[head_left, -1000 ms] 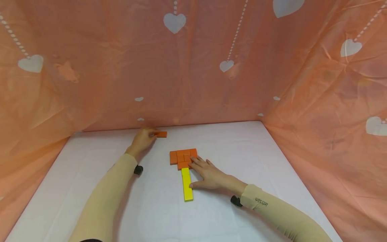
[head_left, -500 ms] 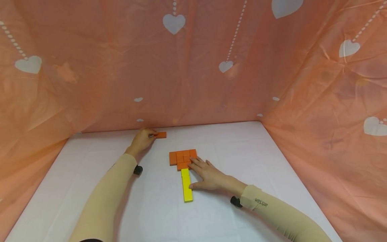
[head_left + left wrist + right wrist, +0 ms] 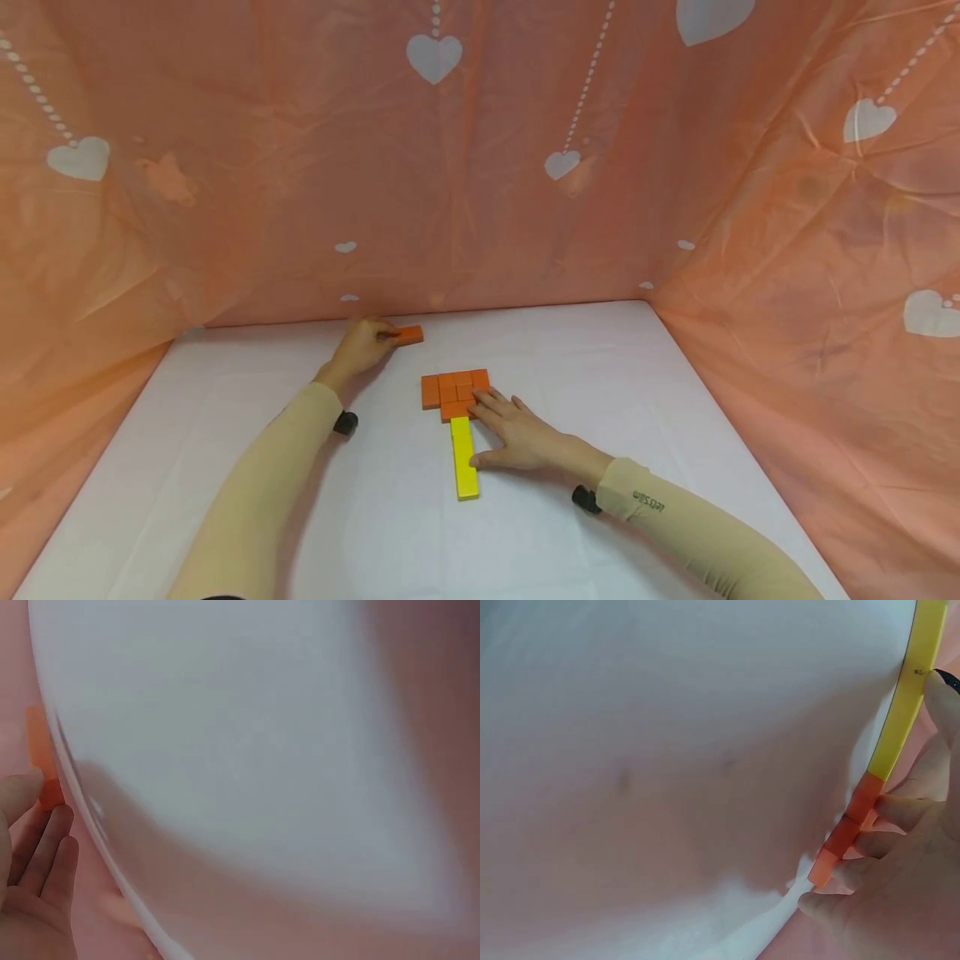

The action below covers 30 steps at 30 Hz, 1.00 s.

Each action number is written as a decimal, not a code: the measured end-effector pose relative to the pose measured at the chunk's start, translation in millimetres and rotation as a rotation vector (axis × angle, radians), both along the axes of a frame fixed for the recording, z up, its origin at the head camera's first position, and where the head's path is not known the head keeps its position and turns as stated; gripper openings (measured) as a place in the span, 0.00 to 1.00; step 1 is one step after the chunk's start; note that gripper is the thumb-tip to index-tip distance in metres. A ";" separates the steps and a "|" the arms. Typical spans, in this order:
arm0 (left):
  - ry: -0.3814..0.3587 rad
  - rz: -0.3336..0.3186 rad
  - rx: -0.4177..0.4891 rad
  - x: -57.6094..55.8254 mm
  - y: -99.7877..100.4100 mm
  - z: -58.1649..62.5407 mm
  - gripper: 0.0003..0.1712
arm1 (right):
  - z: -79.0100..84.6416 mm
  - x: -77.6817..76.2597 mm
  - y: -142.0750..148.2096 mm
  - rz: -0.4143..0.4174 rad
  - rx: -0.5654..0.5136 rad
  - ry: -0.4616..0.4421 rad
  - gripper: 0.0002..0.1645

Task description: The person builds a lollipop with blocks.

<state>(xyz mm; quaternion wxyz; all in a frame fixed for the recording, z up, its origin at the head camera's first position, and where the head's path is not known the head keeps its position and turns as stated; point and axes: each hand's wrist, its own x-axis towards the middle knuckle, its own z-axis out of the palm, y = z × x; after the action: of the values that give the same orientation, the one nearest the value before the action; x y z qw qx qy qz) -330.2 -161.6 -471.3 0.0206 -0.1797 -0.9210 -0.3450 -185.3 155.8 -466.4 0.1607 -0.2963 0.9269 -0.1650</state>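
Observation:
Near the back edge of the table, my left hand (image 3: 363,343) pinches a small orange block (image 3: 409,335) between thumb and fingers. The left wrist view shows the same orange block (image 3: 43,761) at its left edge, thumb on one side. Several flat orange blocks (image 3: 447,385) lie together at mid-table, and a long yellow strip of blocks (image 3: 465,467) runs from them toward me. My right hand (image 3: 521,433) lies spread along their right side. Its thumb touches the yellow strip (image 3: 909,694), and its fingertips rest against the orange blocks (image 3: 843,834), hiding part of them.
The blocks lie on a white-covered table (image 3: 600,375). An orange curtain with white hearts (image 3: 510,233) stands along the back edge and both sides. A small black camera (image 3: 346,422) sits at my left wrist, another black camera (image 3: 586,499) at my right.
My left hand has shifted slightly right with the orange block, which now sits at a slight tilt. The right hand and the blocks beside it stay in place.

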 end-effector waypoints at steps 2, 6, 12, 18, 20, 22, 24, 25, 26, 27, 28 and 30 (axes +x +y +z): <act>0.019 -0.017 0.003 1.9 5.1 1.3 0.14 | 0.3 0.2 0.2 -0.003 -0.002 -0.004 0.53; 0.019 -0.044 0.014 6.8 17.2 3.9 0.14 | 0.0 0.2 0.8 -0.004 -0.004 -0.007 0.54; -0.018 -0.101 0.036 14.5 34.1 5.2 0.14 | 0.3 -0.3 1.3 0.002 -0.003 -0.004 0.53; 0.027 -0.175 0.015 20.2 46.6 4.2 0.12 | 0.9 -0.6 1.3 0.002 -0.004 -0.007 0.53; 0.033 -0.193 0.008 21.7 49.5 4.0 0.12 | 0.7 -0.5 1.4 0.004 -0.004 -0.007 0.53; 0.033 -0.211 0.003 22.9 51.7 3.7 0.12 | 0.6 -0.1 1.6 0.005 -0.005 -0.006 0.54; 0.020 -0.226 0.005 23.7 53.7 3.7 0.11 | 0.6 0.1 1.7 0.006 -0.006 -0.006 0.54; 0.013 -0.232 0.000 24.3 54.5 3.9 0.12 | 0.6 0.2 1.8 0.007 -0.008 -0.005 0.54; 0.012 -0.241 -0.013 24.2 55.2 3.3 0.12 | 0.6 0.3 1.8 0.008 -0.010 -0.006 0.54; 0.009 -0.248 -0.026 24.1 55.9 2.8 0.12 | 0.6 0.4 1.8 0.008 -0.012 -0.005 0.54; 0.007 -0.254 -0.039 24.0 56.5 2.3 0.12 | 0.7 0.4 1.8 0.009 -0.013 -0.005 0.54; 0.011 -0.264 -0.064 23.8 57.3 1.2 0.12 | 0.6 0.5 1.7 0.010 -0.016 -0.005 0.54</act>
<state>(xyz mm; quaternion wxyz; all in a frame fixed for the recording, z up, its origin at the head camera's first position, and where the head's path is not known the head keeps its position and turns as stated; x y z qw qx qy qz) -306.4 -104.4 -470.1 -0.0258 -0.3016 -0.8997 -0.3144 -184.8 157.5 -465.8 0.1616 -0.3019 0.9237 -0.1721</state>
